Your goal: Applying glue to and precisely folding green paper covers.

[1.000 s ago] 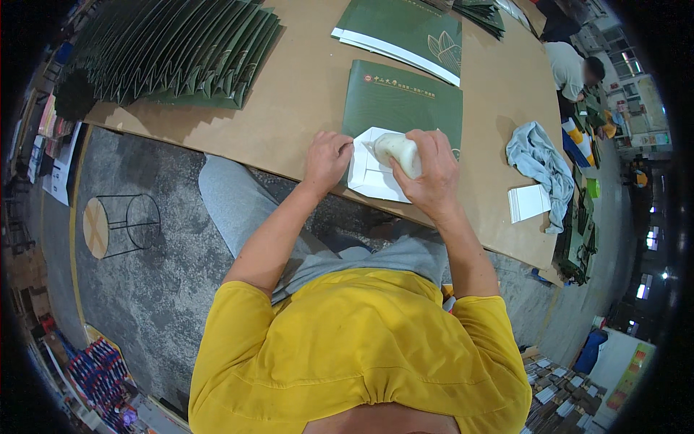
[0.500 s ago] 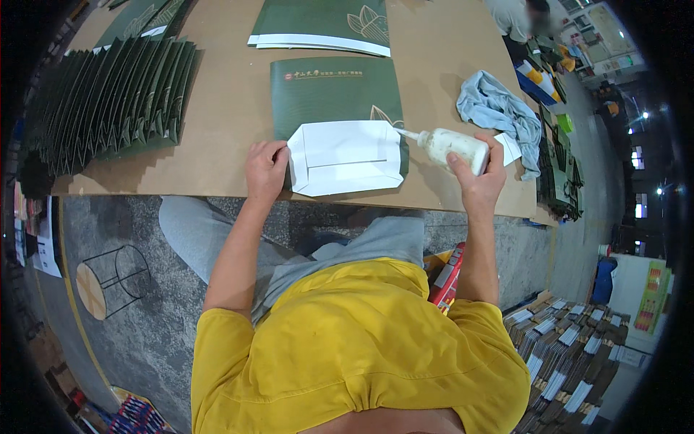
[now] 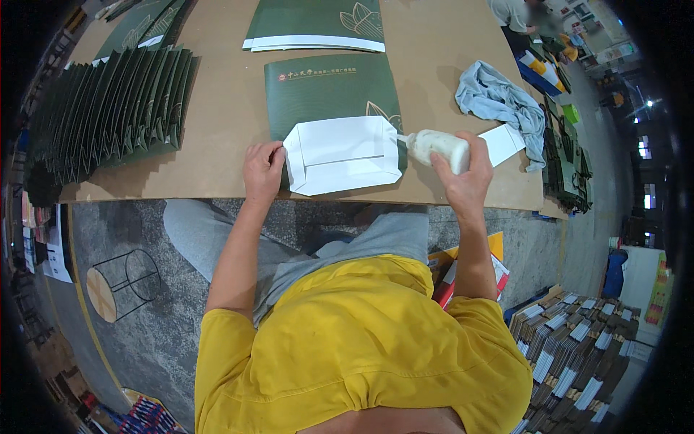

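Note:
A flat green paper bag [image 3: 329, 94] with printing and a gold leaf outline lies before me, its white folded bottom [image 3: 336, 141] turned up towards me. At the left corner of that white bottom, my left hand [image 3: 262, 172] is closed with thumb and fingers pinching the bag's edge. My right hand [image 3: 465, 177] wraps round a whitish squeeze bottle [image 3: 439, 150] with a narrow nozzle. The bottle lies nearly level, and its tip is at the right end flap of the white bottom. Whether anything flows from the tip is too small to tell.
Many finished-looking green bags [image 3: 116, 101] stand packed in a row at left. More flat green bags [image 3: 314, 25] lie beyond mine. A pale blue cloth [image 3: 495, 98] and a white card [image 3: 502, 145] are at right. The brown table [image 3: 224, 94] ends just before my lap.
My right hand and the bottle have moved left and slightly down, the tip now lower along the right flap. My left hand keeps its pinch. The whole view has shifted slightly.

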Motion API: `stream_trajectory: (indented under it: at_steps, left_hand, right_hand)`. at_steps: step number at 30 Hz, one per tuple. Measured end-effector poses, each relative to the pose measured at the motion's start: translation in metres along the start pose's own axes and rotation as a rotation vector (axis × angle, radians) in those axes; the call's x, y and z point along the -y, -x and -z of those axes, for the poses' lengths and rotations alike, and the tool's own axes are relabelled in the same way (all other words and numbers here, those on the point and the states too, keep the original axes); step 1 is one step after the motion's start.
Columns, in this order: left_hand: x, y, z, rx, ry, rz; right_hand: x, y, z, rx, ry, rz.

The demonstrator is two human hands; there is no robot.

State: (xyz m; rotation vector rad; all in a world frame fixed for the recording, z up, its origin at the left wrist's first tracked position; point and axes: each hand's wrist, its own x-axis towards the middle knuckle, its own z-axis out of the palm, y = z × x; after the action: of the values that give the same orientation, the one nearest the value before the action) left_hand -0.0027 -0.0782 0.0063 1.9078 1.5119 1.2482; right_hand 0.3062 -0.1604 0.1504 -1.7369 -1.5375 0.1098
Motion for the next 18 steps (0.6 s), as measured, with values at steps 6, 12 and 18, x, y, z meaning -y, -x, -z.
stream_trajectory:
  at_steps: [6, 12, 18]
  left_hand:
    - [-0.015, 0.018, 0.033, 0.213, 0.083, 0.192]
    - [-0.011, 0.023, 0.036, 0.441, 0.042, -0.050]
    - [-0.007, 0.027, 0.038, 0.425, 0.064, -0.077]
  right_hand:
    - [0.002, -0.001, 0.013, -0.129, -0.436, -0.257]
    - [0.031, 0.001, -0.011, 0.192, -0.556, -0.300]
    - [0.064, 0.013, -0.066, 0.429, -0.310, 0.150]
